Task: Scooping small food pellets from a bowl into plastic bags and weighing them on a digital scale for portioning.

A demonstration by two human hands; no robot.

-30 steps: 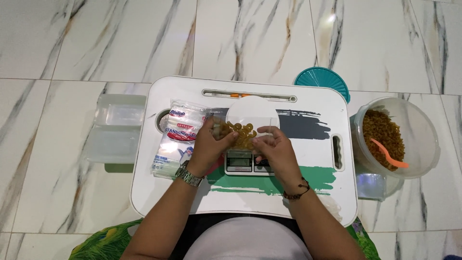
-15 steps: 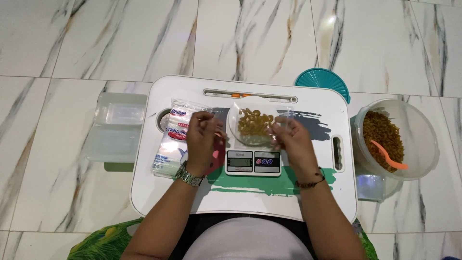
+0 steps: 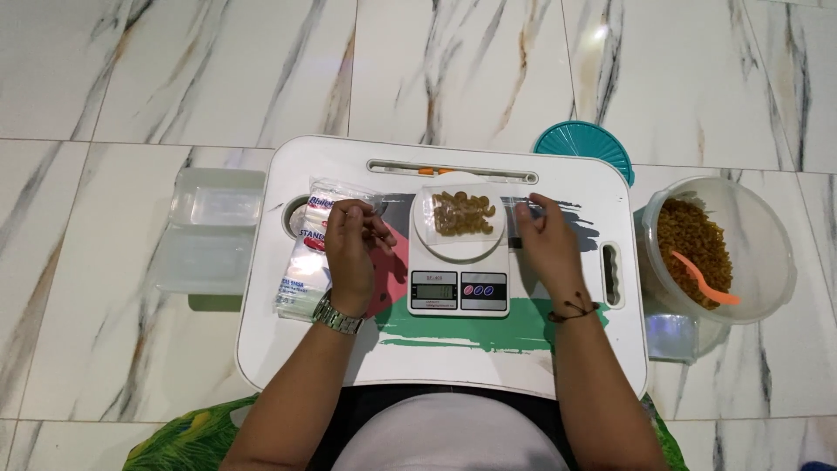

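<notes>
Both hands steady a clear pouch of pasta on the kitchen scale.

Nearest, the scale (image 3: 459, 279) sits mid-desk (image 3: 288, 349), its readout facing the person. On its round platform lies the clear pouch (image 3: 462, 214) of macaroni, centred. The left hand (image 3: 353, 249) is curled, fingers pinched near the pouch's left edge; the right hand (image 3: 542, 231) pinches what looks like its right edge, though the film is hard to see. For a true reading, touch lightly and keep the pouch wholly on the platform. Left lies a pack of bags (image 3: 309, 253); right, a tub (image 3: 717, 249) of pasta with 1 orange scoop (image 3: 704, 279); farthest, a teal lid (image 3: 582, 144).
</notes>
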